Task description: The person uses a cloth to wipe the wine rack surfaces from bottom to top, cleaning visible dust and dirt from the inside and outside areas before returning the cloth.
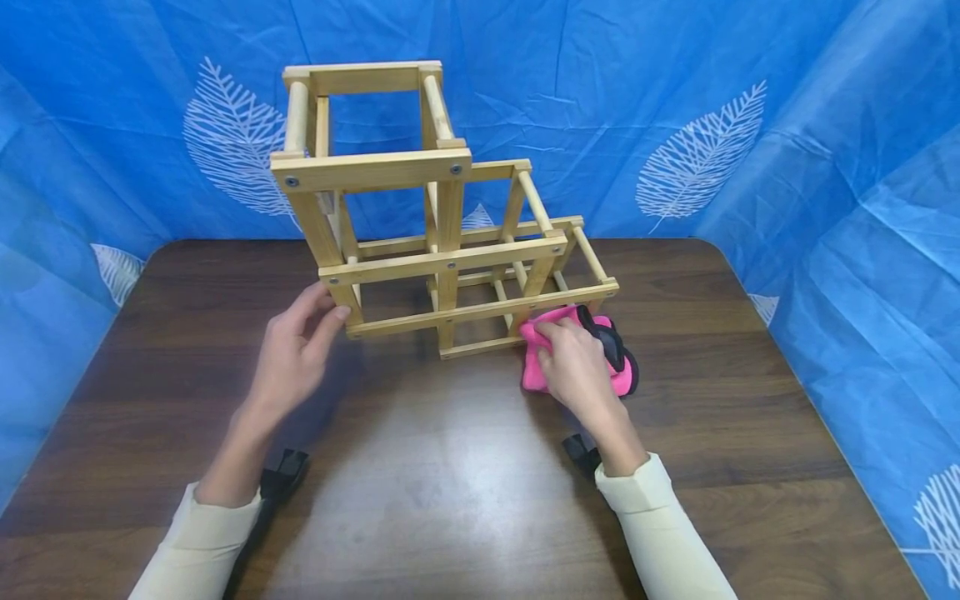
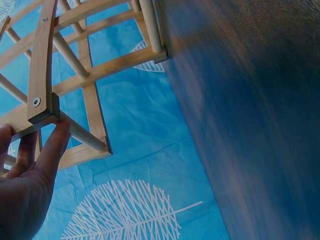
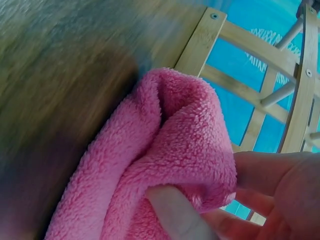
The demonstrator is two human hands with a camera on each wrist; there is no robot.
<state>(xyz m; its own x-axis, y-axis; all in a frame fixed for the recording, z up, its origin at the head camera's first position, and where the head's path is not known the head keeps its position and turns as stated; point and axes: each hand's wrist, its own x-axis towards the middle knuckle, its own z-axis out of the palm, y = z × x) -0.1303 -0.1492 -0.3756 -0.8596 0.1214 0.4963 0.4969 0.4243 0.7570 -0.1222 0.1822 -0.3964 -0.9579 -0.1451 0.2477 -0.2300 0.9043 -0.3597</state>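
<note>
A stepped wooden rack [image 1: 450, 265] of slats, dowels and screws stands on the brown table. My left hand [image 1: 294, 350] grips its lower left corner post, thumb in front and fingers behind. In the left wrist view, the fingers [image 2: 54, 145] touch the wood near a screwed slat end. My right hand [image 1: 576, 364] pinches a fluffy pink cloth item [image 1: 534, 377] with black edging at the rack's lower right. A dark, rounded black part [image 1: 611, 346] lies on it. Up close, the thumb [image 3: 175, 212] presses into a fold of the pink fleece [image 3: 192, 130]; its exact kind is unclear.
The brown wooden table [image 1: 450, 500] reaches back to a blue curtain [image 1: 585, 108] printed with white leaves. More blue cloth [image 1: 885, 275] hangs along the right side. Black wrist straps [image 1: 283, 472] show below both hands.
</note>
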